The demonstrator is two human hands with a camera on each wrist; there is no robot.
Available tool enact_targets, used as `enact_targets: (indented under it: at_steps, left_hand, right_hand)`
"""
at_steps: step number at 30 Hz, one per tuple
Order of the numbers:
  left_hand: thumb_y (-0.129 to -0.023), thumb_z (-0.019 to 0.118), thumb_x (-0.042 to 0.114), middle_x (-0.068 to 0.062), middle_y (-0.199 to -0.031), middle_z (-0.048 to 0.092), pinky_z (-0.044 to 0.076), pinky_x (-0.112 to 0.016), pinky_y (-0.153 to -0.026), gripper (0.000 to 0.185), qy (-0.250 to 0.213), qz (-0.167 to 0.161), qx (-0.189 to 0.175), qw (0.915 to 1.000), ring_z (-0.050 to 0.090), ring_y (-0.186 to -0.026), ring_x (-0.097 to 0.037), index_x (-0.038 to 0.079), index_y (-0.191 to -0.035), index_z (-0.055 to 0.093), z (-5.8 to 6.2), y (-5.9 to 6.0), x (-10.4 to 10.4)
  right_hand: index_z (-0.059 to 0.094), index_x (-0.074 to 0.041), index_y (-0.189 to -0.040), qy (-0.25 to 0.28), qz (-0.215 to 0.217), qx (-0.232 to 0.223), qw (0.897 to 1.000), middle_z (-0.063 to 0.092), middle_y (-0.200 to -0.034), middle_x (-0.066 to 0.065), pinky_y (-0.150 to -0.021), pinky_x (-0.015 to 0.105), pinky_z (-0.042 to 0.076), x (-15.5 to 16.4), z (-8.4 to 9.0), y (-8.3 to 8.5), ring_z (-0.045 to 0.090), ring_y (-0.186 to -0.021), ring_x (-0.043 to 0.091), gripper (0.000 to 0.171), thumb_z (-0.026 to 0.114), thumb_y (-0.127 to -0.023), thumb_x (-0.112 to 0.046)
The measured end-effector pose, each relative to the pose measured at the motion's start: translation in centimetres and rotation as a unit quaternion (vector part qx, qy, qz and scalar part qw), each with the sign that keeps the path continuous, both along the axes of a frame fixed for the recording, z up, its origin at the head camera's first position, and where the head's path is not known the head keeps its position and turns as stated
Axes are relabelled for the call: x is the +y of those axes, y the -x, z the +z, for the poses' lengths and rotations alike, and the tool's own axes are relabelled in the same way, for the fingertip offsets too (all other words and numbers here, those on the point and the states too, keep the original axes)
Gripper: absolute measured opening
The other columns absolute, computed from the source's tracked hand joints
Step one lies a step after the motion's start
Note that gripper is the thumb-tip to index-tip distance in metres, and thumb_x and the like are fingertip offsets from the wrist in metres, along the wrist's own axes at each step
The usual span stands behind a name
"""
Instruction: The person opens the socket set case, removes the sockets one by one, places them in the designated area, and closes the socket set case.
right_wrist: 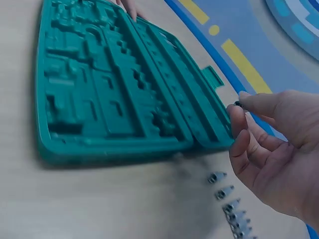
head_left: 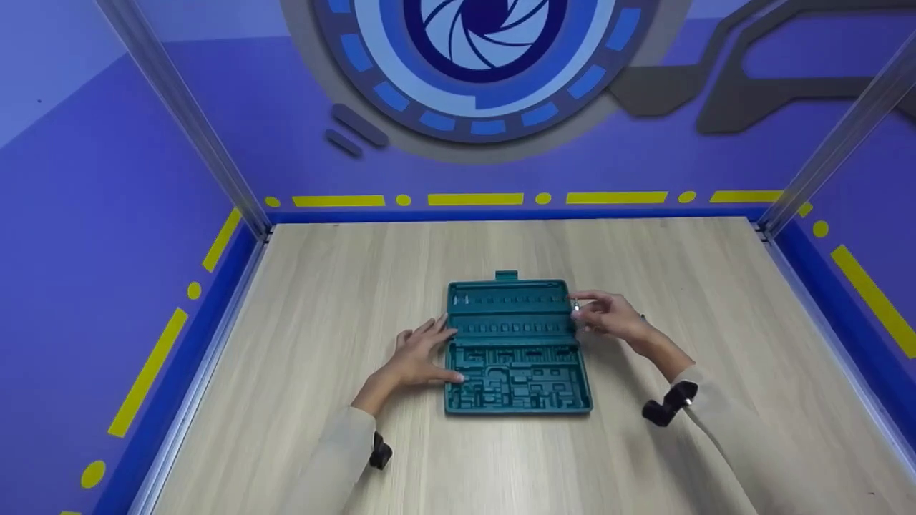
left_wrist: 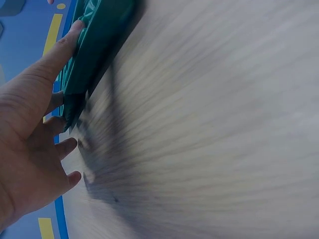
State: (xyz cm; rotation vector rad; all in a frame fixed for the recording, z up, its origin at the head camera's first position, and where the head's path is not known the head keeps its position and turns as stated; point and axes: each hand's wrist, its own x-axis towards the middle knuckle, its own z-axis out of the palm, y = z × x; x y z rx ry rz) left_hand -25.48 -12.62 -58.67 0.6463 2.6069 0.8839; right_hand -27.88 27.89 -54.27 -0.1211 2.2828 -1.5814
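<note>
A green plastic tool case (head_left: 519,411) lies opened flat on the table, its moulded slots facing up. Two small silver pieces (head_left: 462,300) appear at the left end of its far row. My left hand (head_left: 418,356) rests spread against the case's left edge, thumb over the rim; the left wrist view shows the thumb (left_wrist: 60,52) on the case side. At the right edge of the far half, my right hand (head_left: 614,317) pinches a small silver socket bit (head_left: 576,305) between thumb and index finger. In the right wrist view that bit (right_wrist: 239,104) is mostly hidden by the fingertips.
Several silver socket bits (right_wrist: 230,206) lie in a line on the table beside the case, below my right hand in the right wrist view. A latch tab (head_left: 506,275) sticks out from the case's far edge. Blue panels (head_left: 501,172) enclose the wooden table (head_left: 343,272).
</note>
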Motion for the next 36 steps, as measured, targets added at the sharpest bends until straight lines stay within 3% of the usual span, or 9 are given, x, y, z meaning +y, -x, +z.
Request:
enact_targets:
  at_steps: [9, 23, 36]
  left_hand:
    - [-0.080, 0.083, 0.054, -0.012, -0.172, 0.018, 0.011, -0.065, -0.120, 0.096, -0.009, -0.002, 0.003, 1.0000, 0.015, -0.159, -0.038, 0.015, -0.157, 0.042, 0.2, -0.1, 0.0]
    - [-0.080, 0.084, 0.052, -0.013, -0.172, 0.018, 0.011, -0.067, -0.119, 0.096, -0.007, -0.002, 0.003, 1.0000, 0.016, -0.158, -0.039, 0.013, -0.157, 0.042, 0.1, 0.2, 0.0]
    - [-0.079, 0.085, 0.052, -0.014, -0.172, 0.018, 0.012, -0.067, -0.118, 0.096, -0.008, 0.001, 0.003, 1.0000, 0.017, -0.158, -0.039, 0.012, -0.156, 0.043, 0.2, 0.1, 0.0]
  right_hand:
    - [0.044, 0.006, -0.149, -0.006, 0.019, 0.006, 1.000, 0.074, -0.110, 0.011, -0.073, 0.026, 0.056, 3.0, 0.1, -0.4, 0.071, -0.084, 0.008, 0.059, 0.067, -0.099, -0.014]
    - [0.044, 0.006, -0.150, -0.039, 0.002, 0.025, 0.999, 0.071, -0.104, 0.005, -0.072, 0.025, 0.056, 7.3, 0.0, -1.0, 0.069, -0.082, 0.008, 0.058, 0.065, -0.101, -0.016]
    - [0.043, 0.006, -0.150, -0.082, -0.022, 0.042, 0.995, 0.067, -0.106, 0.015, -0.067, 0.026, 0.053, 10.4, -0.7, -1.2, 0.064, -0.078, 0.008, 0.054, 0.061, -0.103, -0.012]
